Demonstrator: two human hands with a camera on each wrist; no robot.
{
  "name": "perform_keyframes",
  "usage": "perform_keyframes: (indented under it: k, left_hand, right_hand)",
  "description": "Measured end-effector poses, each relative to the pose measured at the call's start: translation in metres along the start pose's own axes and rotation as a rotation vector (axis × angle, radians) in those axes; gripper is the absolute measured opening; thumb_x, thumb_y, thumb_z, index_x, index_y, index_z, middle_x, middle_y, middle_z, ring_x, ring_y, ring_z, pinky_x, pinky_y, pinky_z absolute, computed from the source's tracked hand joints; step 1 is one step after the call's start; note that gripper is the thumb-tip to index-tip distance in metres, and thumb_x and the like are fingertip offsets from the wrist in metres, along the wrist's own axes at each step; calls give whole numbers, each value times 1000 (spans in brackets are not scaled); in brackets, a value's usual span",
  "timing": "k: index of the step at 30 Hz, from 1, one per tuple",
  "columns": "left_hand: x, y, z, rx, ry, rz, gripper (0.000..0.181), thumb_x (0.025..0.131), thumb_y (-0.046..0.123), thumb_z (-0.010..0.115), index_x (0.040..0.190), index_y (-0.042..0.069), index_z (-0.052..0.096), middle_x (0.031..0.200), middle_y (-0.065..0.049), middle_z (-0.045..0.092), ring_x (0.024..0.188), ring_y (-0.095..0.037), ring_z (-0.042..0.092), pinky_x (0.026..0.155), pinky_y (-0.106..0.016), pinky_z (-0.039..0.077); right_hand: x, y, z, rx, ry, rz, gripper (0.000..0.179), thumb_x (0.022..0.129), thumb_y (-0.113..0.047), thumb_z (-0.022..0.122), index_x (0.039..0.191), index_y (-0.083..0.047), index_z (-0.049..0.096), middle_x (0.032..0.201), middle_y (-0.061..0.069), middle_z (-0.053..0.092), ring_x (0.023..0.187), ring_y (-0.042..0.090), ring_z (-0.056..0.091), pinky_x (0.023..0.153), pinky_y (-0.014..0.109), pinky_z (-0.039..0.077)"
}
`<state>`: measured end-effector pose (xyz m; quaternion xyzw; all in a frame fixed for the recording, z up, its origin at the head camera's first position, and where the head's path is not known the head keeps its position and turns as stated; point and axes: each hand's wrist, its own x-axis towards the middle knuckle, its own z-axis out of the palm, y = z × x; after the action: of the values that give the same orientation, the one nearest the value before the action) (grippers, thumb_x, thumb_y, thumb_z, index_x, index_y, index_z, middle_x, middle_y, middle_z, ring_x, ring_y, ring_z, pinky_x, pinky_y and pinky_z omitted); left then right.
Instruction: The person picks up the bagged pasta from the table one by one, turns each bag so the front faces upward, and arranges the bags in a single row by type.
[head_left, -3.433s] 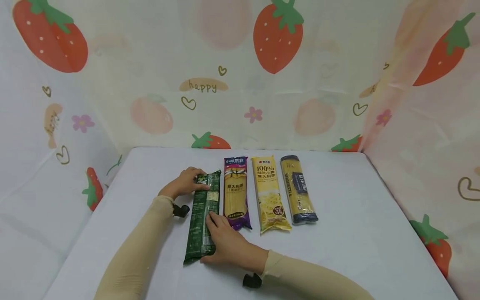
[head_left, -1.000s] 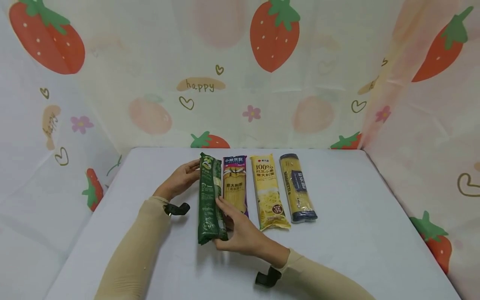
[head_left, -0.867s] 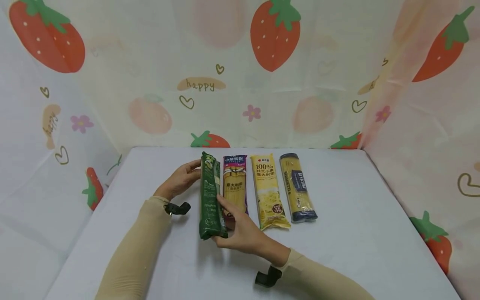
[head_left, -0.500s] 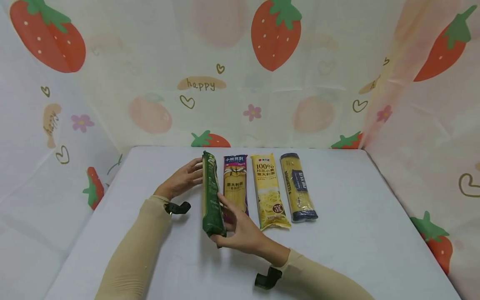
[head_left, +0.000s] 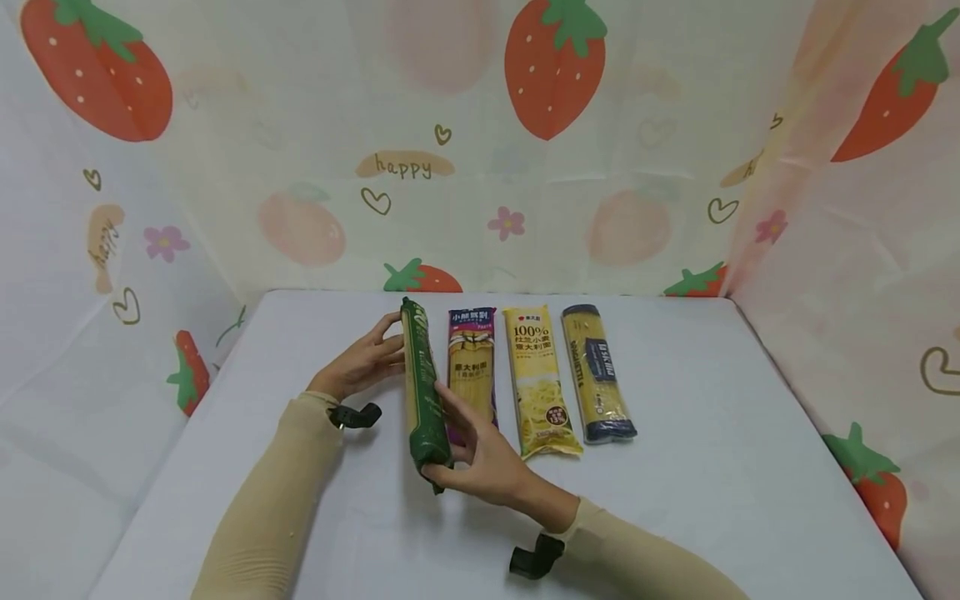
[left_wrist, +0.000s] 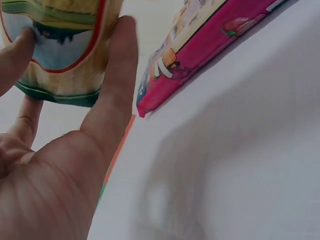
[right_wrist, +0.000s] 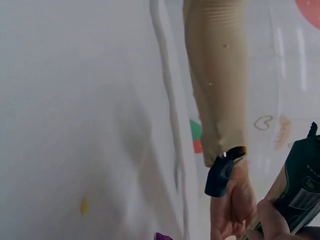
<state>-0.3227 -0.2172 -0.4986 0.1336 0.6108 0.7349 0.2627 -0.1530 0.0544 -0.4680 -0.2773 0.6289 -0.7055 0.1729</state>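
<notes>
The green spaghetti pack (head_left: 425, 387) is held up off the table, turned onto its narrow edge, with its far end higher. My left hand (head_left: 363, 358) holds the far end; in the left wrist view its fingers and thumb lie around the pack's yellowish picture side (left_wrist: 62, 42). Near the lower end, my right hand (head_left: 483, 454) grips the pack between thumb and fingers. Just right of it lies a purple-ended pasta pack (head_left: 471, 367), its lower part partly hidden by the right hand.
A yellow pasta pack (head_left: 542, 383) and a blue-ended spaghetti pack (head_left: 597, 375) lie further right on the white table (head_left: 690, 467). A strawberry-print cloth (head_left: 480, 250) encloses the back and sides.
The green pack was lying on the table; both hands have lifted it, shifted it slightly right and away, and rolled it onto its edge. The other packs have stayed put.
</notes>
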Motion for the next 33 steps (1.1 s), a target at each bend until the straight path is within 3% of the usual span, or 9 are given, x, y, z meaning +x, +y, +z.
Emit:
perform_keyframes:
  k: [7,13,16,20,25,29,33]
  left_hand:
    - [5,-3,0,7,27,32,53,117,13,44,167,19,27,157,-22,41,128,-18,63,105,-30,54]
    - [5,-5,1,91,135,-3,63,115,16,52,169,5,22,164,-29,34,127,-18,60,103,-27,53]
    - [2,-5,1,116,149,-13,58,115,19,54,166,9,29,158,-24,43,127,-19,60,105,-28,51]
    - [-2,-5,-5,125,97,-30,51,116,24,53,163,19,35,149,-14,53,130,-20,59,107,-29,48]
    - [-6,-1,-10,113,52,-72,49,117,25,49,164,24,34,140,-13,58,122,-26,65,101,-37,56]
    - [-6,1,-13,97,85,-83,54,116,22,52,166,23,31,135,-13,60,113,-24,72,93,-38,62]
    - [-4,1,-16,139,147,-72,59,115,20,56,167,17,30,131,-12,64,108,-20,74,89,-36,62]
  right_hand:
    - [-1,-1,-1,-70,32,74,104,89,-2,86,172,-21,26,169,17,33,148,43,47,112,43,51]
    - [-4,-1,2,-168,82,85,105,87,-4,91,171,-19,30,166,16,40,141,43,56,108,38,55]
    - [-4,-1,1,-215,82,64,111,87,-6,91,173,-25,23,166,16,42,141,41,56,108,34,55]
    - [-5,0,-1,-219,69,36,119,87,-5,91,174,-34,16,167,17,42,143,42,54,106,31,55]
    - [-5,5,-1,-233,55,19,112,88,-5,89,173,-32,20,166,16,41,139,42,58,103,30,57]
    - [-4,5,-1,-278,43,16,104,91,-10,88,172,-26,26,167,12,40,138,35,60,104,29,57]
    - [-2,5,0,-324,44,33,103,92,-11,88,173,-21,25,165,13,43,135,32,63,103,30,57]
